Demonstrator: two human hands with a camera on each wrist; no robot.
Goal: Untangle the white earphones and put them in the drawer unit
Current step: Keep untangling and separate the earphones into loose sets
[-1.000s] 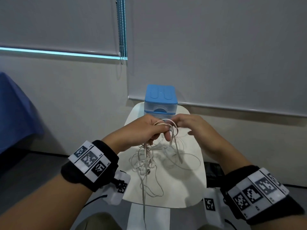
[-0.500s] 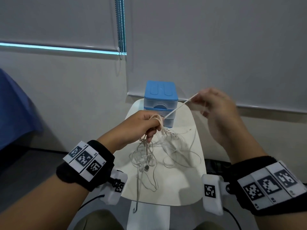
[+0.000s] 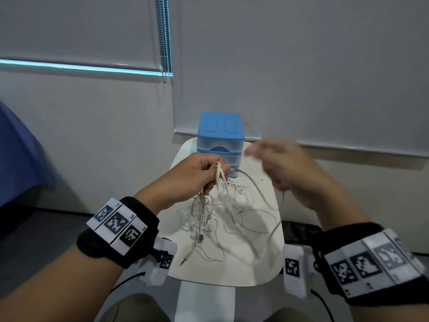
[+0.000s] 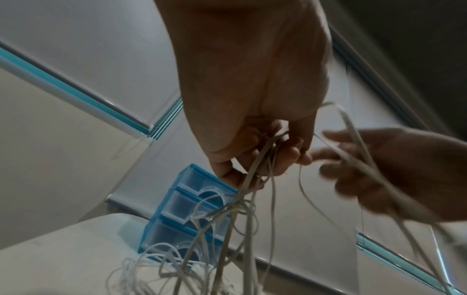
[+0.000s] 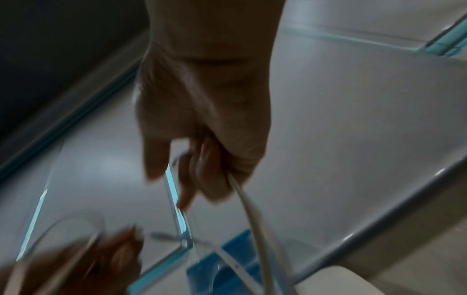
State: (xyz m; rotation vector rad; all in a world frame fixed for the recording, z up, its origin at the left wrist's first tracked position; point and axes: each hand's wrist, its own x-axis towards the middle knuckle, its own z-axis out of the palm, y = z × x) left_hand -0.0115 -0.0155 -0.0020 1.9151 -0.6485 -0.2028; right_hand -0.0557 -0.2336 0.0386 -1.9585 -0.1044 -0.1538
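Observation:
The white earphones (image 3: 216, 219) lie in a tangled heap on a small white table (image 3: 243, 268), with an earbud and a jack plug hanging toward the front edge. My left hand (image 3: 209, 175) holds a bunch of their cables (image 4: 227, 229) up above the heap, fingers curled round it (image 4: 265, 155). My right hand (image 3: 274, 163) is motion-blurred to the right. In the right wrist view its curled fingers (image 5: 202, 169) grip one strand (image 5: 252, 209) that arcs slack to the heap. The blue drawer unit (image 3: 220, 126) stands at the table's far end behind my hands, its drawers closed (image 4: 177, 209).
Grey roller blinds cover the wall behind, and a bead chain (image 3: 166, 43) hangs left of the unit. A blue cloth (image 3: 18, 159) is at the far left. A dark object (image 3: 299, 228) sits on the floor right of the table.
My right hand pulled one strand up and to the right away from my left hand, then dropped lower, and the strand went slack. My left hand kept its grip and hardly moved.

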